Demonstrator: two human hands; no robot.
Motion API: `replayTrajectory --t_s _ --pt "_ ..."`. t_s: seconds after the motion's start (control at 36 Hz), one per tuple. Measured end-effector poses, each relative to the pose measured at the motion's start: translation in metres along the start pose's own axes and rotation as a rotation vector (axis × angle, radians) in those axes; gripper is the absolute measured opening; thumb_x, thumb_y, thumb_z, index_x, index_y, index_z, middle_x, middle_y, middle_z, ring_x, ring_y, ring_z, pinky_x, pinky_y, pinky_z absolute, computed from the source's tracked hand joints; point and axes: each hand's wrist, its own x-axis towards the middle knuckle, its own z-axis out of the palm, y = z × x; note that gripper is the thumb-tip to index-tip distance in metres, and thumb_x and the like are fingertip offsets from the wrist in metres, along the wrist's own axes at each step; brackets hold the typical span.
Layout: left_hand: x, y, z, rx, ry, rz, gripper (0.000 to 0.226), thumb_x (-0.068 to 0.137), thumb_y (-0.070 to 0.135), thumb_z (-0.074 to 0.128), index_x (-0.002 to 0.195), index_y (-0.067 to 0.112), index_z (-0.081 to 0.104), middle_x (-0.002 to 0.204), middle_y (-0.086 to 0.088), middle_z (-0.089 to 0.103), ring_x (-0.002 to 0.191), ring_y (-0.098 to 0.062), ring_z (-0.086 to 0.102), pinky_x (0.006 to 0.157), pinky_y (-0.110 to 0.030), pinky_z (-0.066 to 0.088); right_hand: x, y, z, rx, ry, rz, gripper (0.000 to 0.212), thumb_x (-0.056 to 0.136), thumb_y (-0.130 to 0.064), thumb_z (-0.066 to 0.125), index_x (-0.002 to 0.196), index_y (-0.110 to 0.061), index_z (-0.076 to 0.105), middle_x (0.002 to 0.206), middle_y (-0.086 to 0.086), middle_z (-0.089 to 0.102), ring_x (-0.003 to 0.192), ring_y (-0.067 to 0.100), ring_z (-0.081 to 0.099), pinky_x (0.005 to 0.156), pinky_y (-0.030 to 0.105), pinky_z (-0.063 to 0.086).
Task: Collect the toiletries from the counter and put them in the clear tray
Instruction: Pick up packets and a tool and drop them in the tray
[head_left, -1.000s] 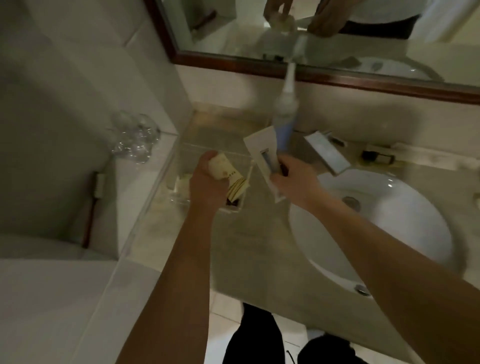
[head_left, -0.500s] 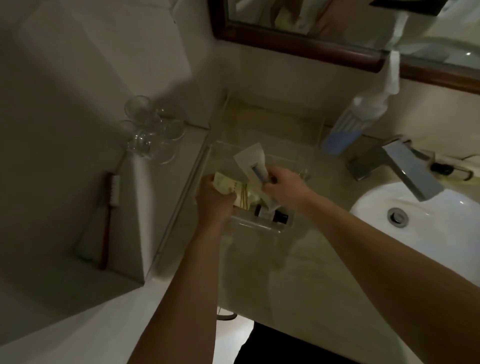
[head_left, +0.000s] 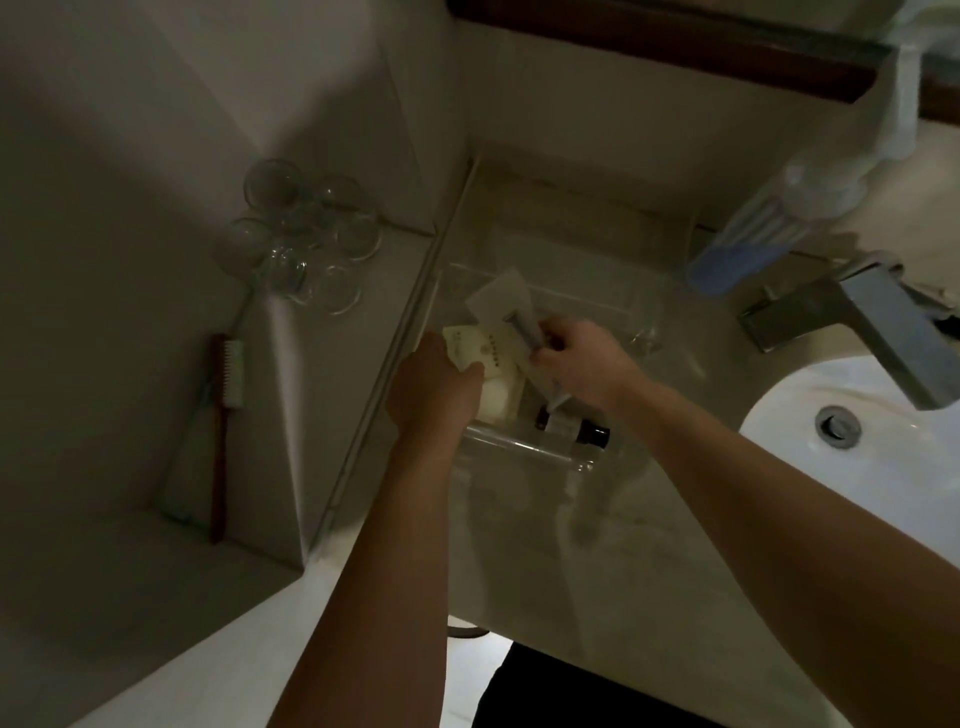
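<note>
The clear tray (head_left: 519, 448) sits on the beige counter left of the sink. Both hands are over it. My left hand (head_left: 434, 387) grips cream sachets (head_left: 480, 349) with printed lettering, held low inside the tray. My right hand (head_left: 582, 364) grips a white packet (head_left: 501, 299) with a small tube pictured on it, tilted up above the tray. A white soap bar (head_left: 498, 400) and a small dark bottle (head_left: 587, 431) lie in the tray's near part.
An upright bottle with a blue base (head_left: 748, 244) stands behind the tray near the mirror frame. The faucet (head_left: 878, 317) and white basin (head_left: 883, 457) are at right. Several glasses (head_left: 306, 239) and a red-handled brush (head_left: 223, 395) sit on the left ledge.
The view has swung left and down. Both hands have sunk lower into the tray, still holding the sachets and the white packet.
</note>
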Motion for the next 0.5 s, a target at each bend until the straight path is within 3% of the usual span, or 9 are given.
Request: replayTrajectory --t_s 0.11,0.25,0.39,0.5 --pt "0.003 -0.004 -0.001 0.108 0.01 0.029 0.034 0.077 0.032 0.067 0.109 0.019 0.065 0.111 -0.007 0.069 0.102 -0.032 0.065 0.077 -0.034 0.052 0.005 0.004 0.0 -0.065 0.017 -0.051 0.029 0.084 -0.022 0.06 0.112 -0.021 0.064 0.086 -0.002 0.061 0.08 0.019 0.058 0.057 0.021 0.036" --pt "0.005 -0.006 -0.007 0.154 0.002 0.035 0.025 0.085 0.017 0.056 0.107 0.014 0.069 0.112 -0.012 0.068 0.105 -0.035 0.064 0.077 -0.035 0.05 0.0 0.009 0.002 -0.086 0.102 -0.089 0.034 0.084 -0.027 0.06 0.117 -0.027 0.058 0.095 0.0 0.067 0.083 0.021 0.062 0.069 0.03 0.05" --pt "0.004 -0.001 -0.014 0.055 -0.028 0.042 0.022 0.088 0.011 0.05 0.102 0.007 0.066 0.112 -0.017 0.067 0.105 -0.037 0.062 0.074 -0.029 0.041 -0.002 0.007 -0.005 -0.12 0.168 -0.131 0.036 0.089 -0.031 0.054 0.125 -0.028 0.054 0.102 0.001 0.068 0.09 0.025 0.064 0.076 0.038 0.055" --pt "0.007 -0.002 -0.025 0.015 -0.077 0.043 0.021 0.087 0.005 0.049 0.101 0.005 0.064 0.112 -0.018 0.067 0.105 -0.035 0.063 0.074 -0.029 0.045 -0.003 0.005 -0.01 -0.2 0.183 -0.166 0.033 0.094 -0.028 0.047 0.126 -0.028 0.055 0.108 0.005 0.068 0.096 0.028 0.063 0.076 0.037 0.054"
